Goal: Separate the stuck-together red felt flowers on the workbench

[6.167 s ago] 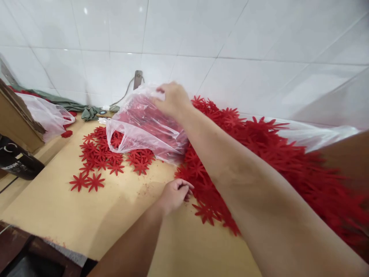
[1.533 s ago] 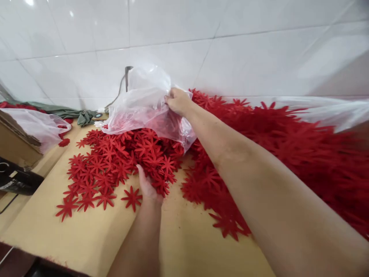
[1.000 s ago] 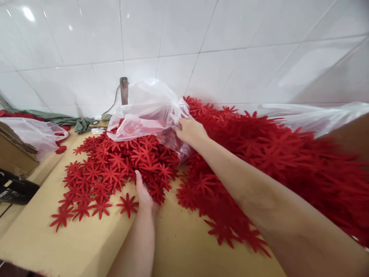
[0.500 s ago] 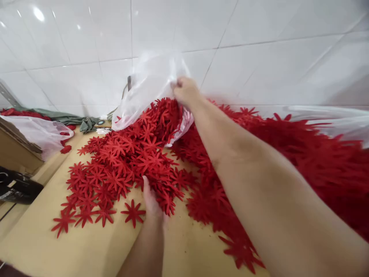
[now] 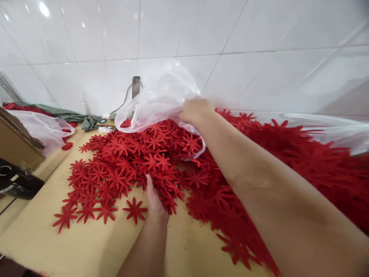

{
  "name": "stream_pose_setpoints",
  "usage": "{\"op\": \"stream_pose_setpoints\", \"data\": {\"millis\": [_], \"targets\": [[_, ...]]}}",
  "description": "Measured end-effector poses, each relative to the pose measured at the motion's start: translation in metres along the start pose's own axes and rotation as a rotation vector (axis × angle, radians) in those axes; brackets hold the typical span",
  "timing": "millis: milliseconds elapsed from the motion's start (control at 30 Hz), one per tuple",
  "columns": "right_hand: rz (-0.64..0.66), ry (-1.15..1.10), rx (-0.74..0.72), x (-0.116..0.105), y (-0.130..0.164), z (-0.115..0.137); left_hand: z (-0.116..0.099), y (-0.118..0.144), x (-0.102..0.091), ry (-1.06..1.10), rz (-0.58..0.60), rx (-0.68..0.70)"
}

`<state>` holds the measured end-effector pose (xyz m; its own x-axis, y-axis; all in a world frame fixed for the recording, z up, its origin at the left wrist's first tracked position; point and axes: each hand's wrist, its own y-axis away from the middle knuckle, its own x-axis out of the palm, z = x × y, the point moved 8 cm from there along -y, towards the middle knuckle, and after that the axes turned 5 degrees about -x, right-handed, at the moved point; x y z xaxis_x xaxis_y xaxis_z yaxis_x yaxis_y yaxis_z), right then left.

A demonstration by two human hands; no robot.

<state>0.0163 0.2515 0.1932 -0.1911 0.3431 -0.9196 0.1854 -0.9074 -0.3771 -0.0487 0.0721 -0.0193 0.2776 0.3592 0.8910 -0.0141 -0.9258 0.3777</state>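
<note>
My right hand [image 5: 197, 110] is closed on the edge of a white translucent plastic bag [image 5: 165, 90], lifted against the wall. Beneath the bag's mouth spreads a heap of red, flower-shaped pieces [image 5: 115, 177] with narrow petals. Some of these pieces still lie inside the bag's opening. My left hand [image 5: 155, 204] is at the near side of the heap, thumb up, holding a bunch of red flower-shaped pieces [image 5: 167, 188]; its other fingers are hidden beneath them. One single red piece [image 5: 134, 210] lies flat just left of that hand.
A larger pile of red pieces [image 5: 305, 165] fills the right side of the tan tabletop [image 5: 72, 250]. At left stand a cardboard box [image 5: 17, 134], a black object [image 5: 19, 181] and another plastic bag [image 5: 40, 129]. White tiled wall [image 5: 161, 30] closes off the back.
My right hand has moved slightly right and down, pulling the bag's edge with it. More red pieces show under the bag's mouth. My left hand stays nearly in place.
</note>
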Motion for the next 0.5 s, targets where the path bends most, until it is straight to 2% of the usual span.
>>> {"op": "stream_pose_setpoints", "data": {"millis": [33,67,100,167,233,300,367,433,500], "targets": [[0.012,0.070,0.048,-0.010,0.010,0.012,0.001,0.000,0.000,-0.006,-0.004,-0.008],[-0.039,0.099,-0.044,-0.021,0.019,0.036,0.001,0.000,0.000,-0.012,-0.011,-0.008],[-0.072,0.099,-0.196,-0.027,0.030,0.066,0.001,0.001,-0.001,-0.020,-0.022,-0.003],[-0.086,0.042,-0.450,-0.023,0.052,0.115,0.000,0.002,0.000,-0.038,-0.033,0.008],[-0.037,0.044,-0.590,-0.004,0.064,0.146,-0.001,0.003,0.002,-0.060,-0.021,0.007],[0.093,0.091,-0.601,0.024,0.059,0.155,-0.001,0.004,0.005,-0.080,-0.011,-0.007],[0.172,0.078,-0.540,0.040,0.039,0.149,-0.003,0.004,0.007,-0.082,-0.012,-0.001],[0.122,-0.028,-0.427,0.036,0.009,0.132,-0.004,0.004,0.007,-0.070,-0.013,0.002],[-0.011,-0.158,-0.261,0.021,-0.022,0.108,-0.002,0.005,0.007,-0.060,-0.019,-0.035]]}}
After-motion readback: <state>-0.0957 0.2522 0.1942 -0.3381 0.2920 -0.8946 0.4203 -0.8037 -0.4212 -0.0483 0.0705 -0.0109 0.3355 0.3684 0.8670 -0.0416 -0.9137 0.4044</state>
